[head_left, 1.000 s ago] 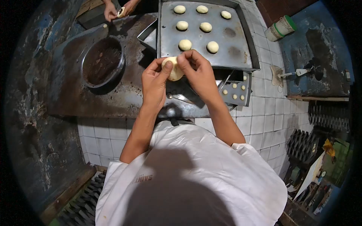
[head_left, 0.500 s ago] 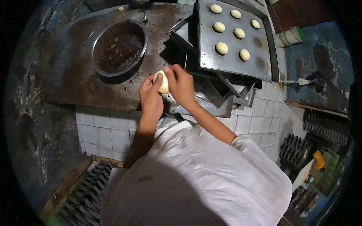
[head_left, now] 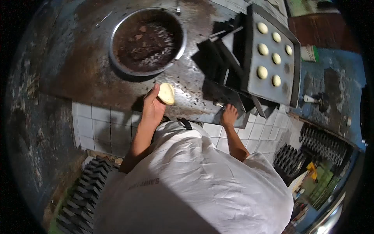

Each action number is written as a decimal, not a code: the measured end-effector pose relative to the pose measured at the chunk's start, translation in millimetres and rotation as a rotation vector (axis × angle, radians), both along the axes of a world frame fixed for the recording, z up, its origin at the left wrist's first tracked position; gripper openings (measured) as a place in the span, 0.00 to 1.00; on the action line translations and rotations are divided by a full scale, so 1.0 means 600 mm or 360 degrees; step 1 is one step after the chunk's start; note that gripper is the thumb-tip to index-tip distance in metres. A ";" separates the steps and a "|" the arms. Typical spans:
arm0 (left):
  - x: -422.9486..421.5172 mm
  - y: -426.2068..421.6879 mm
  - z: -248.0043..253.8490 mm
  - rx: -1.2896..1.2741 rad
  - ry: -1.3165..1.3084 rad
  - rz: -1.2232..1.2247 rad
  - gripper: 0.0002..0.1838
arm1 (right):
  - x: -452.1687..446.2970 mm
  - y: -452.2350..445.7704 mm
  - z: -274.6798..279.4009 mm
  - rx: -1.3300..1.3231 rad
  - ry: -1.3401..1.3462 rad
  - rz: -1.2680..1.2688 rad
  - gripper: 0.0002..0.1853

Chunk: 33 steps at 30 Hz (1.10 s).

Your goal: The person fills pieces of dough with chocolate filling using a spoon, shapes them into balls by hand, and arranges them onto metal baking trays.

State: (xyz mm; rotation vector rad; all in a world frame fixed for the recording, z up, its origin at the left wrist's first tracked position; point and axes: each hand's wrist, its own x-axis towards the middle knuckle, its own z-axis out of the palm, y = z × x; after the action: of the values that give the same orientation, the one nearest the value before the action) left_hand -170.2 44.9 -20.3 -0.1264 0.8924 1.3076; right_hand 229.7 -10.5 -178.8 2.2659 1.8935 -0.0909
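Observation:
My left hand (head_left: pixel 153 107) holds a flattened piece of pale dough (head_left: pixel 166 93) in its palm, the thumb along its left edge. Over at the table's front edge, to the right, my right hand (head_left: pixel 230 114) has its fingers curled at a small metal spoon (head_left: pixel 219 104); the handle is mostly hidden by the fingers. A large metal bowl (head_left: pixel 183 50) with dark brown, crumbly filling (head_left: pixel 146 43) stands on the table beyond my left hand.
A metal tray (head_left: pixel 257 91) with several round dough balls (head_left: pixel 262 49) rests on stacked trays (head_left: pixel 230 54) at the right. Crumbs dot the worn metal table (head_left: pixel 78 70). A white bucket (head_left: pixel 309 54) stands farther right.
My right hand has left the dough and moved right to the spoon. The dough is now flat and open in my left hand. The view has shifted, with bowl and tray appearing farther right.

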 end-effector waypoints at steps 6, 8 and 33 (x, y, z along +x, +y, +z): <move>-0.118 -0.014 -0.033 0.0177 -0.0045 0.0017 0.19 | -0.051 0.041 0.089 -0.0298 0.0213 0.0242 0.17; -0.146 -0.022 -0.040 0.0098 -0.0130 0.0164 0.18 | -0.183 0.119 0.215 -0.0254 0.0575 0.0445 0.18; -0.221 -0.048 -0.057 0.0053 -0.0026 0.0672 0.17 | -0.486 0.530 0.128 -0.0924 0.1476 0.1084 0.12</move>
State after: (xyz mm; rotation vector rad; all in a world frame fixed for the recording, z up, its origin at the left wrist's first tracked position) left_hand -302.8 15.9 -54.7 -0.3119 0.8568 1.7095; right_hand -61.8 307.5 -102.1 1.1490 2.4413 -1.5484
